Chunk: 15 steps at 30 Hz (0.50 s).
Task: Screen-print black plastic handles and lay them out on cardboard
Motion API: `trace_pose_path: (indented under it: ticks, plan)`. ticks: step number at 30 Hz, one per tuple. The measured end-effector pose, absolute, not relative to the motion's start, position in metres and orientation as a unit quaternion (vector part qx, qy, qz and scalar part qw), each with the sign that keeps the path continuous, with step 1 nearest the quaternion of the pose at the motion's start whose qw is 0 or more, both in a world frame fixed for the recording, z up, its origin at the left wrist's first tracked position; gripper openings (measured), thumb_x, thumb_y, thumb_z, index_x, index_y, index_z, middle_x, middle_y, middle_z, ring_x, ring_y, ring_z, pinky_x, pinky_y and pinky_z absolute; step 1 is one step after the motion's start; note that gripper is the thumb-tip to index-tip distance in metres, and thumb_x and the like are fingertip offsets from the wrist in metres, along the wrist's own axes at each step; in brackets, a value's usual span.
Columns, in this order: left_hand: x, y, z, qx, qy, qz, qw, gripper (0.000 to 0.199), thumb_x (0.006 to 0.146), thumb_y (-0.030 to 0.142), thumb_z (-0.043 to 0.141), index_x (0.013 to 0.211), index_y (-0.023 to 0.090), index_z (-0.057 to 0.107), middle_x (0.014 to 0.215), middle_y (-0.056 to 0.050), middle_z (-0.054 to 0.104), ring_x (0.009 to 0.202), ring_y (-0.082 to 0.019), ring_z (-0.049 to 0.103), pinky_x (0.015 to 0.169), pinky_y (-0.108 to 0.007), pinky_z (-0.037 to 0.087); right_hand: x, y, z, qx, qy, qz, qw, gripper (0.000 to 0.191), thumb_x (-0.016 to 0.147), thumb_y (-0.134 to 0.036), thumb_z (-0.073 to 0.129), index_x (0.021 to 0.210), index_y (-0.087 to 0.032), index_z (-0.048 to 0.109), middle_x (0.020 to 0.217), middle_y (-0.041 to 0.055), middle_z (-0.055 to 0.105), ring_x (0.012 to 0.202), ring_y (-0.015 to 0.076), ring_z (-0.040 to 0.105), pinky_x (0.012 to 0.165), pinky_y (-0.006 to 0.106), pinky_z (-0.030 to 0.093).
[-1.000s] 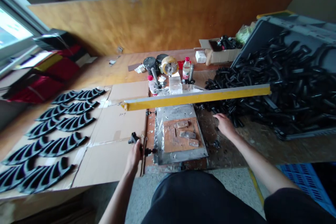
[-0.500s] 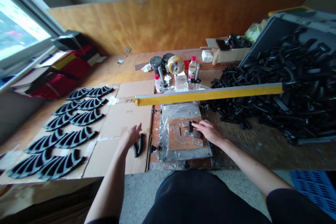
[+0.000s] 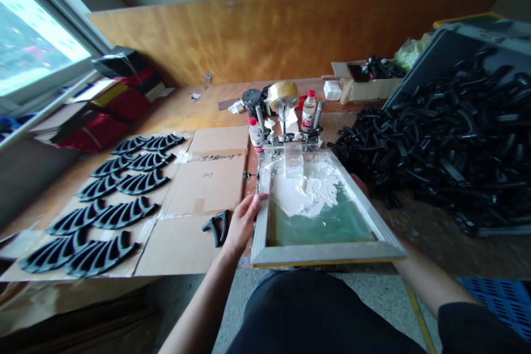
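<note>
A metal-edged screen frame lies lowered over the work plate, with white paste spread on the far part of its green mesh. My left hand is at the frame's left side, fingers closed round that edge. At the right side my right hand is mostly hidden by the frame; only a bit of it shows beyond the edge. A pale block stands at the frame's far end. Just left of my left hand, a few black curved pieces rest on the cardboard.
Rows of black curved pieces cover the cardboard's left part. A large heap of black pieces spills from a grey bin on the right. Bottles, a black tub and a tape roll stand behind the frame.
The raised screen frame has come down over the plate, hiding the wooden jig and black piece. My left hand moved right to its edge; my right hand left the jig. More black pieces lie on the cardboard.
</note>
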<state>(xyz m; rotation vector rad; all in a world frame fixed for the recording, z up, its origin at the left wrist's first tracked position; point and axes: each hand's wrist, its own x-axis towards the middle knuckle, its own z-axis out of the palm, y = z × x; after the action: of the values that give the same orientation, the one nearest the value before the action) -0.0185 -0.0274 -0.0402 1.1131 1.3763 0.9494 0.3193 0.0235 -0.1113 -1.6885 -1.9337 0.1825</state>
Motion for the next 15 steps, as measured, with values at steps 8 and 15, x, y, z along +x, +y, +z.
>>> trace_pose_path:
  ticks: [8,15]
  plan:
    - [-0.016,-0.036,-0.137,0.52,0.644,0.272,0.49,0.069,0.087,0.05,0.052,0.149,0.023,0.037,0.062,0.006,0.045,0.053,-0.009,0.041,0.053,-0.02,0.031,0.242,0.07,-0.062,-0.529,-0.81,0.035,0.252,0.053,0.078,-0.023,0.072,0.128,-0.017,0.055,0.13,0.0137,0.055,0.118,0.0289,0.052,0.098,0.043,0.046]
    - [-0.019,-0.033,-0.147,0.525,0.657,0.252,0.479,0.064,0.087,0.049,0.051,0.145,0.022,0.043,0.066,0.004,0.055,0.058,-0.012,0.051,0.058,-0.023,0.04,0.213,0.035,-0.075,-0.438,-0.894,0.063,0.072,0.007,0.082,-0.012,0.059,0.084,-0.018,0.062,0.086,0.0065,0.067,0.087,0.0221,0.058,0.074,0.031,0.043]
